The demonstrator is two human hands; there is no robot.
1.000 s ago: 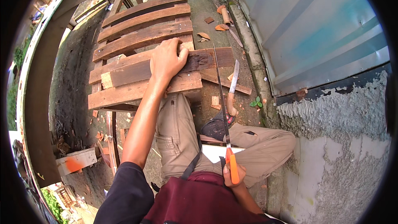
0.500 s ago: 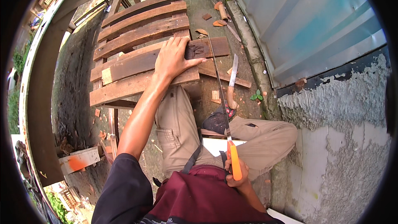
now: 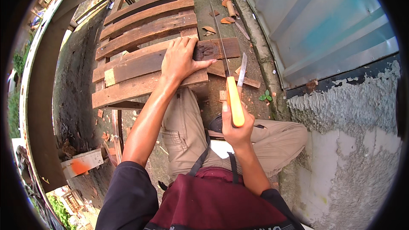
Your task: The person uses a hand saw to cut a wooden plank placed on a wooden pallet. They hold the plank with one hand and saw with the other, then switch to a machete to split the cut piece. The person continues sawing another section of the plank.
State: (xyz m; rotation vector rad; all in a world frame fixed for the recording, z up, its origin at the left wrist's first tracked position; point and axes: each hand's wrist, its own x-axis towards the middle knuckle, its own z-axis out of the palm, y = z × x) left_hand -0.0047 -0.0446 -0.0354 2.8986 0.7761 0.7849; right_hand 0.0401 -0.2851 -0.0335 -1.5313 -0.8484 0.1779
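Observation:
My left hand (image 3: 180, 58) presses down on a dark brown wooden board (image 3: 138, 64), its fingers bent over the far edge and its thumb stretched to the right. The board lies across a slatted wooden frame (image 3: 147, 39), and its right end sticks out past the frame. In my right hand (image 3: 237, 133) is a handsaw (image 3: 234, 103), gripped by its yellow-orange handle. Its long thin blade crosses the overhanging end of the board and points away from me. Whether the teeth have cut into the wood cannot be made out.
A knife (image 3: 242, 70) with a wooden handle lies right of the board, partly behind my right hand. Farther off are another knife (image 3: 242, 30), a wooden piece (image 3: 230, 8) and scraps. A corrugated metal panel (image 3: 324, 25) and rough wall (image 3: 345, 145) stand at right.
My right hand has pushed the handsaw forward, away from my body, so the blade reaches farther past the board. The left hand stays in place on the board.

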